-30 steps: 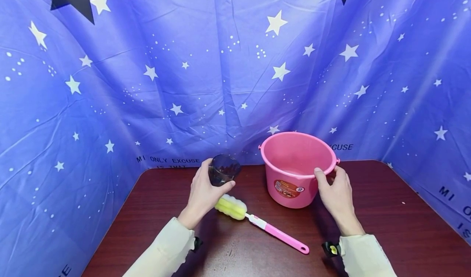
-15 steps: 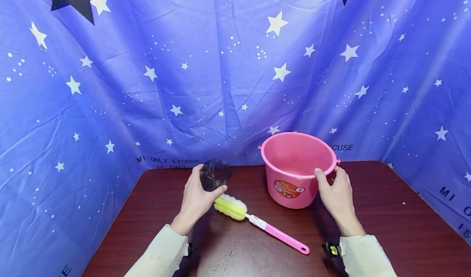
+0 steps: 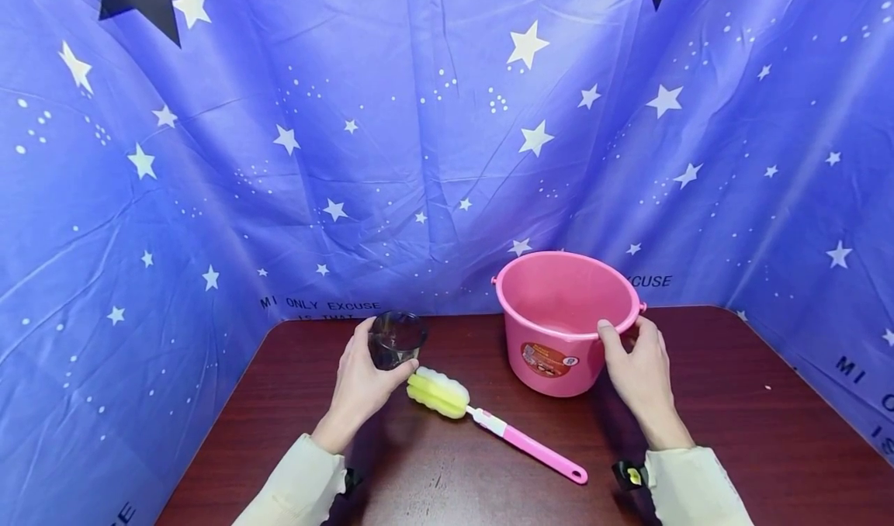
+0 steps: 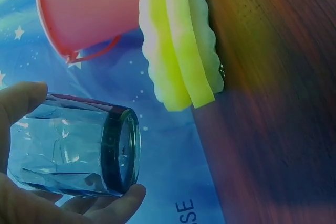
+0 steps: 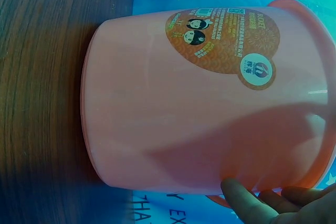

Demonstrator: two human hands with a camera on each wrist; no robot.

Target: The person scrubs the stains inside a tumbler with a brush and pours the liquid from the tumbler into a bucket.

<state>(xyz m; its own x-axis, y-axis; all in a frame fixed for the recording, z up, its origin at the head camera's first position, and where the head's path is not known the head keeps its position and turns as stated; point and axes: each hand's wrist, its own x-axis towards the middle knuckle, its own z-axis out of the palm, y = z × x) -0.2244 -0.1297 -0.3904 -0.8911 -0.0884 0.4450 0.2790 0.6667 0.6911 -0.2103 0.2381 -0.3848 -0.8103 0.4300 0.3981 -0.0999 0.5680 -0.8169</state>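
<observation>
My left hand (image 3: 365, 385) grips a dark, see-through drinking glass (image 3: 398, 338), thumb on the near side and fingers round the far side. In the left wrist view the faceted glass (image 4: 73, 145) shows its thick base, above the tabletop. At the right, my right hand (image 3: 637, 371) holds the rim of a pink bucket (image 3: 552, 355), thumb over the edge. The bucket stands upright, its round orange label facing me. Between the hands lies a cup brush (image 3: 482, 417) with a yellow-and-white sponge head (image 3: 438, 394) and a pink handle; the head is close to my left thumb.
The dark red wooden table (image 3: 433, 479) ends at the back against a blue curtain (image 3: 419, 161) printed with stars, which also runs along both sides. Beyond the bucket, a tiny pale speck (image 3: 767, 387) lies on the right of the table.
My left hand has moved left and down toward the table with the glass, from above the brush head to its left. My right hand, the bucket and the brush have stayed in place.
</observation>
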